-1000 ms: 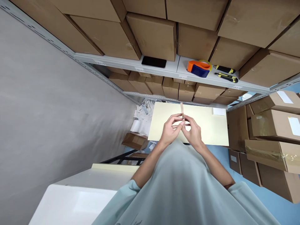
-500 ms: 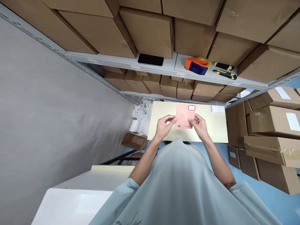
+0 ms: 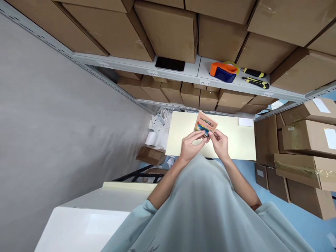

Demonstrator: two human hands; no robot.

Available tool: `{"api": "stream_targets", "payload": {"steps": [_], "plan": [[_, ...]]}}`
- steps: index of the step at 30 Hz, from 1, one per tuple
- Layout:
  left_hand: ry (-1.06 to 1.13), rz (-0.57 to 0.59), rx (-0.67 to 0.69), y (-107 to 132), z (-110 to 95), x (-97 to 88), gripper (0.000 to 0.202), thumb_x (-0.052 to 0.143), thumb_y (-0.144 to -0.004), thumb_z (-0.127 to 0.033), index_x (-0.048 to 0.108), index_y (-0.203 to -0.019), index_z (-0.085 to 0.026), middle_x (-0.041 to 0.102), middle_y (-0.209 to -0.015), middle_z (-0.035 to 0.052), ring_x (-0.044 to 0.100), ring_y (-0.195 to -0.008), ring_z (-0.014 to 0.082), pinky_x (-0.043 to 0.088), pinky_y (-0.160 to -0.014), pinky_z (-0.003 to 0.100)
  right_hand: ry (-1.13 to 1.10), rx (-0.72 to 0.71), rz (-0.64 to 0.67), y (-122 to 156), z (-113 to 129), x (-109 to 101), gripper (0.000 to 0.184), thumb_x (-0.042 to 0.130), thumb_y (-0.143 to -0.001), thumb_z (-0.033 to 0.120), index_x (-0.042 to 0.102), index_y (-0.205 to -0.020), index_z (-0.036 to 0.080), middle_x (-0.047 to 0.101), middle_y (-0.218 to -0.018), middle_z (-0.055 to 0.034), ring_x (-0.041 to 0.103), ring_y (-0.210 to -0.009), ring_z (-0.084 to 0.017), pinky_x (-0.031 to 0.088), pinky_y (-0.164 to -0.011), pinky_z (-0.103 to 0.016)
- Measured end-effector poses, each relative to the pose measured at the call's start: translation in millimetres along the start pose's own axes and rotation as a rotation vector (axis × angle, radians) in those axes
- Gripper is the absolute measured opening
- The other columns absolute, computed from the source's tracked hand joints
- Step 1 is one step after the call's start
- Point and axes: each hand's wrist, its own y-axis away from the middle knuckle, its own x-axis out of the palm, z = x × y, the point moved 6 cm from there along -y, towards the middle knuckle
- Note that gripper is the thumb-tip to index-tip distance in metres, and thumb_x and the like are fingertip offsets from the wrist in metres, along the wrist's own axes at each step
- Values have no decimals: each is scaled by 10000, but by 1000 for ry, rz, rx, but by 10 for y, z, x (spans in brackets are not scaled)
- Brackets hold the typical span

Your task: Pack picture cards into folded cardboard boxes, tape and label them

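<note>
Your left hand [image 3: 190, 145] and right hand [image 3: 219, 143] pinch a small flat packet [image 3: 205, 125] above the cream table [image 3: 236, 140], now flipped from pink barcode back to colourful front facing you.

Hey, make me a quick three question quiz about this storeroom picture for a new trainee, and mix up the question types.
1. True or false: the left hand and the right hand both hold the packet.
2. What lies on the shelf just left of the tape dispenser? A a black phone; B scissors; C a mug.
3. Fill in: ____ yellow-and-black knives lie to the right of the tape dispenser.
Key: 1 true; 2 A; 3 two.
</note>
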Motion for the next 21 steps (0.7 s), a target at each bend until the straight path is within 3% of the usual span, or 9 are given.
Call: {"api": "stream_targets", "payload": {"steps": [4, 8, 12, 15, 18, 21], "plan": [[-26, -113, -198, -111, 318, -319, 467, 784, -945, -450, 756, -1355, -228, 756, -1348, 130, 747, -1025, 206, 659, -797, 319, -23, 70, 97, -132, -3, -112, 513, 784, -900, 702, 798, -1122, 240, 839, -1142, -72, 788, -1045, -286, 647, -963, -426], [102, 12, -312, -195, 553, -438, 440, 781, -921, -526, 809, -1216, -202, 811, -1201, 122, 751, -966, 208, 619, -774, 307, 31, 58, 219, -180, 23, -114, 513, 779, -908, 707, 827, -1123, 244, 841, -1137, -61, 778, -1040, -289, 642, -951, -424], [76, -22, -239, -184, 508, -544, 249, 803, -909, -420, 846, -1062, -229, 819, -1085, 90, 747, -965, 211, 600, -789, 321, 148, -72, 314, -217, 53, -71, 405, 742, -975, 638, 862, -1122, 280, 815, -1252, -71, 734, -1227, -296, 564, -1135, -470], [37, -21, -141, -128, 427, -584, 120, 775, -935, -355, 853, -925, -264, 821, -1030, 77, 748, -1039, 233, 610, -881, 374, 209, -171, 331, -237, 51, -53, 335, 695, -1022, 594, 871, -1120, 327, 751, -1407, -69, 646, -1407, -284, 463, -1261, -499], [35, -19, -152, -38, 489, -608, 142, 769, -951, -372, 847, -890, -270, 826, -1040, 74, 757, -1057, 240, 607, -1016, 437, 245, -164, 327, -247, -51, -10, 325, 670, -1033, 578, 868, -1106, 330, 740, -1418, -65, 638, -1417, -274, 473, -1256, -492], [97, -60, -307, 75, 755, -632, 269, 805, -929, -462, 833, -1077, -239, 821, -1079, 86, 768, -1053, 236, 625, -1026, 421, 207, -22, 303, -269, -309, 77, 398, 709, -991, 603, 836, -1188, 282, 804, -1272, -76, 738, -1208, -276, 588, -1100, -461]]}}
